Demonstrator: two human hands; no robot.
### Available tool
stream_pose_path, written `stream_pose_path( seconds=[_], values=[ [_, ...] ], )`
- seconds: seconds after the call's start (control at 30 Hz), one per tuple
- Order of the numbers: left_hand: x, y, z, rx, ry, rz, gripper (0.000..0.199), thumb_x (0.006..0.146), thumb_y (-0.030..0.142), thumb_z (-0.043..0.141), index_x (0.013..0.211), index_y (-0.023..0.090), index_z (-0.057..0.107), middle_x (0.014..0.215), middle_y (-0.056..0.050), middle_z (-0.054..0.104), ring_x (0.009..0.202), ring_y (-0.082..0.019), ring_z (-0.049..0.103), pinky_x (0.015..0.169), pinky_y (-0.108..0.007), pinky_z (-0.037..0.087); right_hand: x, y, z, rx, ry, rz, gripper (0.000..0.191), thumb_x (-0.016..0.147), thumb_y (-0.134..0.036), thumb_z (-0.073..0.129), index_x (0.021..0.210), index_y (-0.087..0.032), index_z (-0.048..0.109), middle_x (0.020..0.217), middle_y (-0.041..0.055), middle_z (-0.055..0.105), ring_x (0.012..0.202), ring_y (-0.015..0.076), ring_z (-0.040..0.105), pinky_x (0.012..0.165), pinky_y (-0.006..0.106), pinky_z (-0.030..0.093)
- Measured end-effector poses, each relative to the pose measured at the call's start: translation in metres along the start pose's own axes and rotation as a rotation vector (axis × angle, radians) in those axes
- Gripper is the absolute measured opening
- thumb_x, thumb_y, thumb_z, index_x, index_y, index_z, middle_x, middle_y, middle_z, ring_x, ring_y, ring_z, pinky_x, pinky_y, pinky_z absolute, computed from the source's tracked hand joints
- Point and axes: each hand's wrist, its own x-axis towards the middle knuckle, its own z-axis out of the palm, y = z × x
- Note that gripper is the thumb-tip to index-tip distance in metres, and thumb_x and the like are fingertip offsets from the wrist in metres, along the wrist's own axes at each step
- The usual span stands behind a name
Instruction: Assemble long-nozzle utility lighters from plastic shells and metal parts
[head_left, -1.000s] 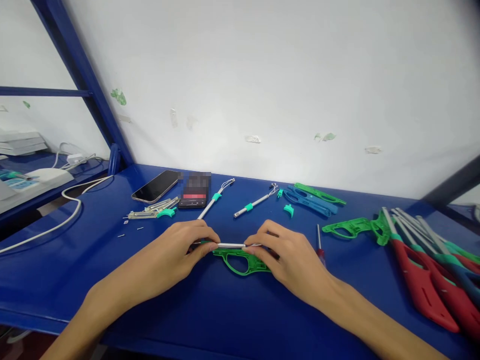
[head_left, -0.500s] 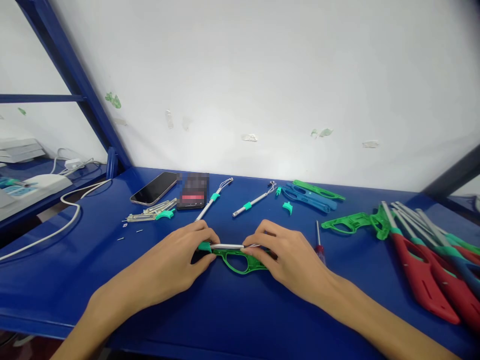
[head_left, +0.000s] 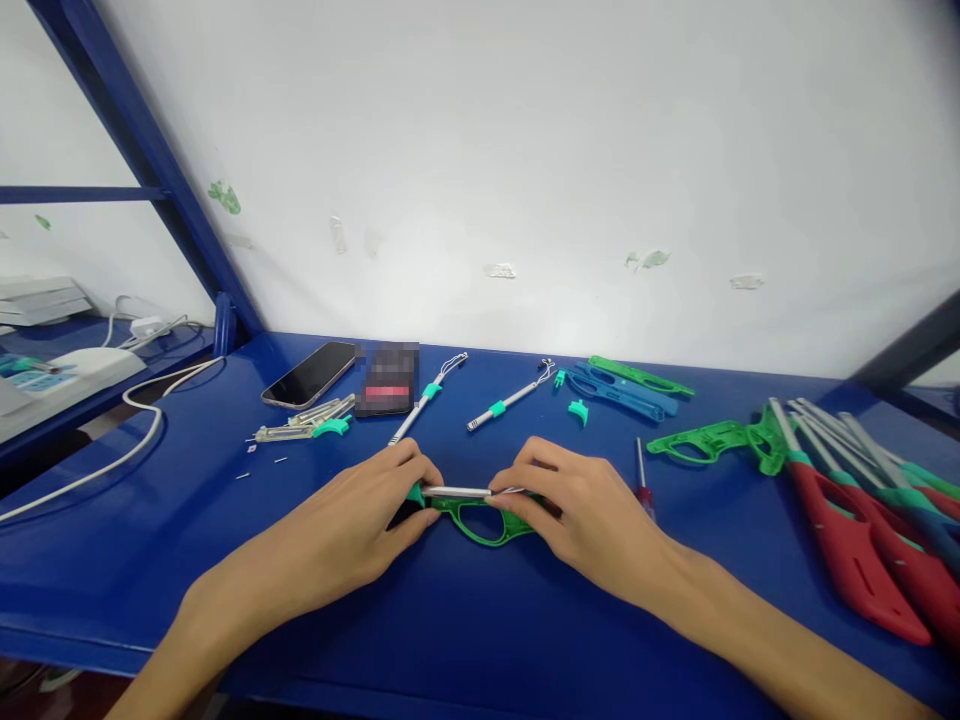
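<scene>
My left hand [head_left: 375, 500] pinches the left end of a silvery metal lighter tube [head_left: 456, 492], by a teal plastic piece [head_left: 415, 494]. With fingers closed, my right hand [head_left: 574, 500] grips the tube's right end, where thin wires show. The tube lies along the upper edge of a green lighter half-shell [head_left: 480, 525], whose trigger loop faces me. Both hands cover the shell's ends. Beyond them rest two lighter inner assemblies, a left one [head_left: 420, 405] and a right one [head_left: 501, 407], each with a teal collar and wires.
A phone [head_left: 309, 375], a second dark device [head_left: 386, 380], metal parts [head_left: 300, 420] and small screws [head_left: 243, 476] lie left. Rightward are a teal trigger [head_left: 578, 411], blue shell halves [head_left: 622, 390], a screwdriver [head_left: 644, 490], another green shell [head_left: 701, 441] and several red-handled lighters [head_left: 862, 560].
Both hands keep their grips on the tube and shell, with barely any movement. The whole view has shifted very slightly.
</scene>
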Motion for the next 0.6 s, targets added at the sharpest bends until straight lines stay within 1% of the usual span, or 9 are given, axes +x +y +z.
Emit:
stream_pose_path(
  seconds=[0.3, 0.6],
  values=[
    [-0.0001, -0.0020, 0.0006, 0.018, 0.024, 0.018, 0.015, 0.110, 0.041, 0.054, 0.110, 0.030, 0.064, 0.114, 0.001, 0.065, 0.096, -0.018, 0.067, 0.083, -0.030, 0.050, 0.0014, 0.0016, -0.0016, 0.003, -0.013, -0.022, 0.022, 0.111, -0.030, 0.059, 0.110, -0.025, 0.081, 0.102, 0.0027, 0.074, 0.068, 0.0130, 0.065, 0.062, 0.028, 0.048],
    [0.0010, -0.0007, 0.0008, 0.010, 0.001, 0.000, 0.014, 0.111, 0.041, 0.052, 0.110, 0.031, 0.062, 0.115, 0.003, 0.063, 0.098, -0.017, 0.064, 0.086, -0.031, 0.048, 0.0007, 0.0009, -0.0019, -0.004, -0.018, -0.020, 0.024, 0.112, -0.031, 0.057, 0.111, -0.025, 0.080, 0.102, 0.0033, 0.074, 0.068, 0.0130, 0.065, 0.062, 0.028, 0.048]
  ],
)
